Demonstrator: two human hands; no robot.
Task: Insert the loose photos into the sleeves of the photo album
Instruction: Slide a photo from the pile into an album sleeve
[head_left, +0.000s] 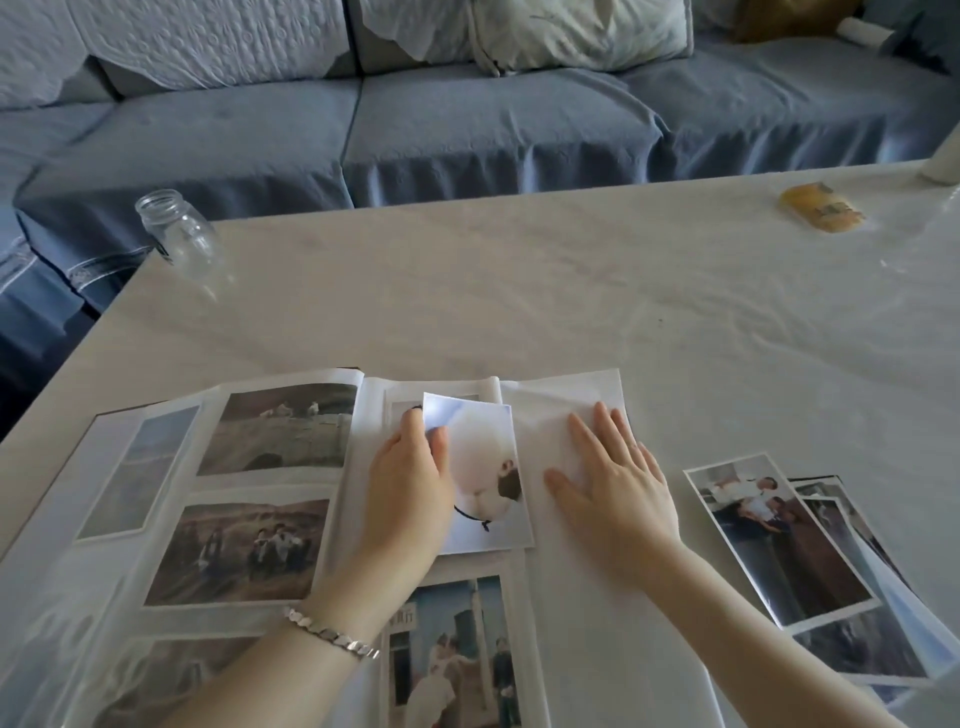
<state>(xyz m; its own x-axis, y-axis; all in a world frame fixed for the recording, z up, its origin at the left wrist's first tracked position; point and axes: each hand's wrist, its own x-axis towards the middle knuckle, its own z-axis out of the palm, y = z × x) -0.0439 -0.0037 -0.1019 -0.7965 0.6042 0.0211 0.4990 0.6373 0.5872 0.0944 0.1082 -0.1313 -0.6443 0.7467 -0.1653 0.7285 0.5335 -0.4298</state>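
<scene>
An open photo album (343, 525) lies on the table in front of me, its left page filled with several sleeved photos. My left hand (410, 488) pinches a loose photo (483, 467) by its left edge over the upper part of the right-hand page. This photo lies at a slight tilt and partly covers a sleeve there. My right hand (613, 478) presses flat, fingers spread, on the white blank page (566, 400) to the right. A pile of loose photos (779, 545) lies on the table right of the album. Another sleeved photo (457, 654) sits below my left hand.
A white cloth covers the table (519, 291). A clear glass jar (176, 234) stands near the far left corner, and a yellow packet (821, 213) lies at the far right. A blue sofa (467, 119) runs behind the table.
</scene>
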